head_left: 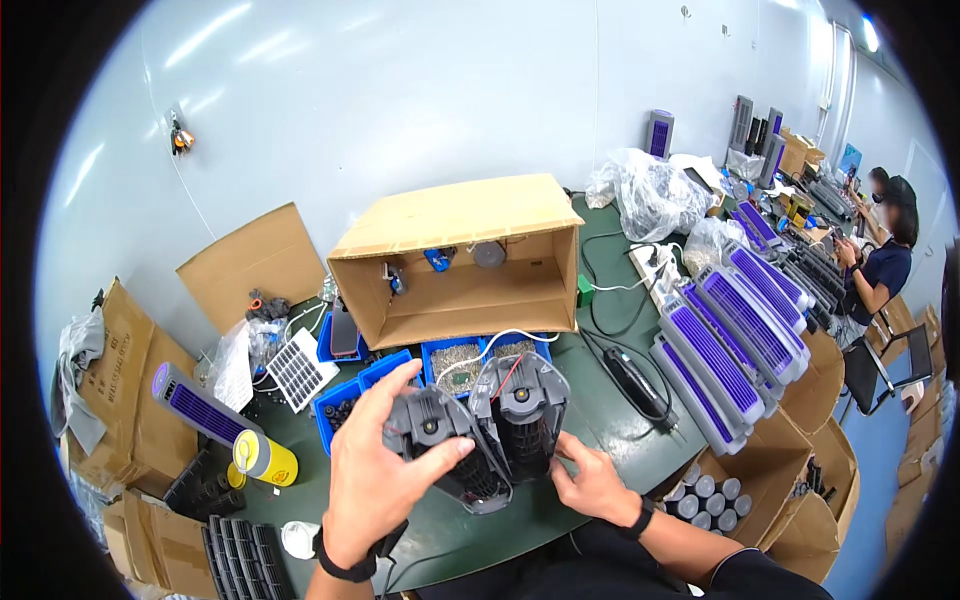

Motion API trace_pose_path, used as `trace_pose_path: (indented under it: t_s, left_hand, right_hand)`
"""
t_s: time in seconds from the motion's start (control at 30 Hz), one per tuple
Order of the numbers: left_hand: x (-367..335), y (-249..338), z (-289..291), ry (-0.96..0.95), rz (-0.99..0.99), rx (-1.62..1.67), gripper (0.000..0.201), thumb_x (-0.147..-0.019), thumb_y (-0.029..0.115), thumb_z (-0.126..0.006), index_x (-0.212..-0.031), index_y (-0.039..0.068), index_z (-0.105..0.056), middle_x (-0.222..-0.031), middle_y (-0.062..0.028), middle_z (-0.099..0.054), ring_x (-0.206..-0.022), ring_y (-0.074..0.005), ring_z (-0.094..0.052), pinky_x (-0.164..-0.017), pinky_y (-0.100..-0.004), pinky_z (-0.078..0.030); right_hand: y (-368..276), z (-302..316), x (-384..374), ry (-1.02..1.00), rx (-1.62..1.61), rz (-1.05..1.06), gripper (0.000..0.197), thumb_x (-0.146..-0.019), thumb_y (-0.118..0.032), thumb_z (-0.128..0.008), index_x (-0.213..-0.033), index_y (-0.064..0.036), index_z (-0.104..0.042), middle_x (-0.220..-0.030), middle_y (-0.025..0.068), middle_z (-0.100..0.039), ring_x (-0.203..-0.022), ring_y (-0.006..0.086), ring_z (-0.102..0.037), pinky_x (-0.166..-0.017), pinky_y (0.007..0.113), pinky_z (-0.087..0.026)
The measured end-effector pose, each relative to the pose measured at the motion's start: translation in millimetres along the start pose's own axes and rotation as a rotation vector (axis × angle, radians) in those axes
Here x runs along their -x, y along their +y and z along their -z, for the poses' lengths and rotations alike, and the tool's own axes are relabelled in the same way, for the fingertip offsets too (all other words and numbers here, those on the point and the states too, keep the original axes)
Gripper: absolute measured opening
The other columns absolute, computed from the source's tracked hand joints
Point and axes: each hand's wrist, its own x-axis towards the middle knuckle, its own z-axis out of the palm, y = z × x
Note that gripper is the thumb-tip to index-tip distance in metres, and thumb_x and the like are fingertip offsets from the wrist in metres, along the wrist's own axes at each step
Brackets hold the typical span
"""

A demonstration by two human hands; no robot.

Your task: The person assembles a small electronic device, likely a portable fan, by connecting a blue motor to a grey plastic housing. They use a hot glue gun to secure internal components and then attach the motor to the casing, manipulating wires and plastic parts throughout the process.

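Note:
Side by side in front of me are two dark grey plastic housing halves, with a curved, slotted body and a round fitting near the top of each. My left hand (375, 465) has its thumb and fingers around the left housing half (432, 412). Against the outer side of the right housing half (527, 432), the fingers of my right hand (592, 482) are closed on its lower edge. A thin red wire (508, 378) runs at the top of the right half. Just behind them stand blue bins (400, 366) with small metal parts.
An open cardboard box (450, 215) stands behind the bins. A black electric screwdriver (632, 375) lies on the green table (595, 410). Purple-and-grey slatted units (715, 350) are stacked at right. A yellow canister (268, 460) stands at left. Another person (880, 255) sits far right.

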Motion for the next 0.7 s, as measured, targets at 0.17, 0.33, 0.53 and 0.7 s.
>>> trace_pose_path:
  t_s: [0.17,0.33,0.53,0.7]
  left_hand:
    - [11.9,14.2,13.2,-0.103,0.214,0.224,0.096,-0.075,0.028,-0.097,-0.155,0.005,-0.049,-0.129,-0.0184,-0.068,-0.115,-0.0278,-0.07,-0.098,-0.0411,-0.058]
    - [11.3,-21.3,45.9,-0.242,0.184,0.686,0.089,-0.09,0.049,-0.084,-0.157,0.004,-0.046,-0.134,-0.0174,-0.065,-0.117,-0.0272,-0.069,-0.099,-0.0399,-0.058]
    - [-39.5,-74.1,41.3,-0.388,0.38,0.425,0.049,-0.114,0.038,-0.051,-0.145,0.001,-0.059,-0.127,-0.0165,-0.069,-0.109,-0.0229,-0.072,-0.09,-0.0365,-0.061]
    - [-105.4,-139.9,-2.3,-0.405,0.519,0.285,0.055,-0.11,0.043,-0.058,-0.144,0.0,-0.06,-0.126,-0.0177,-0.07,-0.107,-0.0242,-0.073,-0.088,-0.0369,-0.062]
  right_hand:
    - [-25.9,61.2,-45.2,-0.183,-0.099,-0.135,0.058,-0.09,-0.001,-0.064,-0.148,-0.0053,-0.06,-0.131,0.0182,-0.074,-0.112,0.0278,-0.075,-0.091,0.037,-0.06]
    - [-62.5,75.8,-151.0,-0.268,-0.297,-0.023,0.052,-0.099,-0.005,-0.068,-0.148,0.0058,-0.053,-0.146,0.0264,-0.062,-0.137,0.0315,-0.061,-0.106,0.041,-0.056]
    - [0.5,-6.5,-300.4,-0.609,0.246,-0.037,0.072,-0.093,-0.023,-0.076,-0.153,0.0057,-0.048,-0.15,0.0284,-0.058,-0.141,0.0379,-0.056,-0.116,0.043,-0.047]
    - [75.9,-76.7,-397.0,-0.64,0.75,-0.078,0.073,-0.096,-0.037,-0.068,-0.155,0.0004,-0.047,-0.16,0.0253,-0.048,-0.148,0.0402,-0.045,-0.123,0.046,-0.038]
